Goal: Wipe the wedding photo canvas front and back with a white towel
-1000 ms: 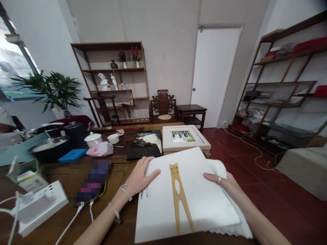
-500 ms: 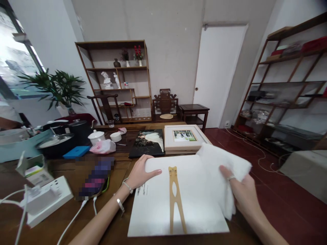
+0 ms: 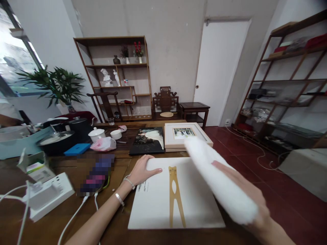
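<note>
A white board [image 3: 153, 211], like the back of a picture panel, lies in front of me with a gold two-legged stand [image 3: 172, 178] along its middle. My left hand [image 3: 143, 170] grips its far left corner, thumb on top, fingers over the edge. In my right hand [image 3: 242, 187] is a white cloth [image 3: 217, 177], bunched lengthwise and tilted over the board's right side. The cloth covers the board's far right corner. Some fingers of the right hand are behind the cloth.
Behind the board are a dark photo panel [image 3: 148, 140] and pale framed pictures [image 3: 201, 137]. To the left lie a phone [image 3: 95, 178], a white power strip [image 3: 55, 194] with cables, an open small box [image 3: 37, 168], a plastic bag [image 3: 103, 144] and pots [image 3: 57, 141].
My right hand has swung the cloth up and nearer to me; it hung spread over the right edge before and is now a long bundle. The left hand stays on the corner.
</note>
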`<state>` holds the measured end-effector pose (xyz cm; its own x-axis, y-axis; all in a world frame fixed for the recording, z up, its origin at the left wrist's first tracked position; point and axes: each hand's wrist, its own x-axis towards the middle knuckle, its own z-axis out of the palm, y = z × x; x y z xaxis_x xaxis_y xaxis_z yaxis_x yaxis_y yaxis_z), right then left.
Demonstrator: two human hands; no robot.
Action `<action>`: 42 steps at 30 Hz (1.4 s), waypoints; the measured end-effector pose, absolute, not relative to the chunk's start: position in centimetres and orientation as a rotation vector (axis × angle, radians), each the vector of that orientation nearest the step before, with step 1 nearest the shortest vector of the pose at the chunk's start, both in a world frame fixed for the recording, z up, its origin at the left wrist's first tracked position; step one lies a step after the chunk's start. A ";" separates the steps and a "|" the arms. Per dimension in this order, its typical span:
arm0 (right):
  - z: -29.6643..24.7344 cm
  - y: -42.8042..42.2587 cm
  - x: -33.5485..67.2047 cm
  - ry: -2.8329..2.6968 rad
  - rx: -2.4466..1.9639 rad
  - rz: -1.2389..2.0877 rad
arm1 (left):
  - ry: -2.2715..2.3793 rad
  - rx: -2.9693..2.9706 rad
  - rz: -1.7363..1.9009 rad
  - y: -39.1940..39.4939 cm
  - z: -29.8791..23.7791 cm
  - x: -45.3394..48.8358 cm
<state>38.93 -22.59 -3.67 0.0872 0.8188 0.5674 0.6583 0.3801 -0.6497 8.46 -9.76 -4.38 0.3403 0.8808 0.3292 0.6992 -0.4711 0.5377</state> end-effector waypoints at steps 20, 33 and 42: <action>-6.2 -20.2 36.0 -2.484 -1.089 -0.291 | 1.483 2.296 0.898 -9.5 -4.9 9.0; -5.3 -18.7 37.1 -2.293 -1.042 -0.293 | 1.398 2.506 0.805 -10.8 -5.8 9.6; -3.0 -17.8 37.0 -2.252 -1.085 -0.451 | 1.407 2.514 0.555 -11.3 -5.9 10.0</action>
<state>37.01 -17.77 -2.97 -0.4914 0.5904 0.6402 0.7913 0.6098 0.0451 9.97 -11.30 -5.91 0.4740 0.8520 0.2222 0.7741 -0.5235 0.3559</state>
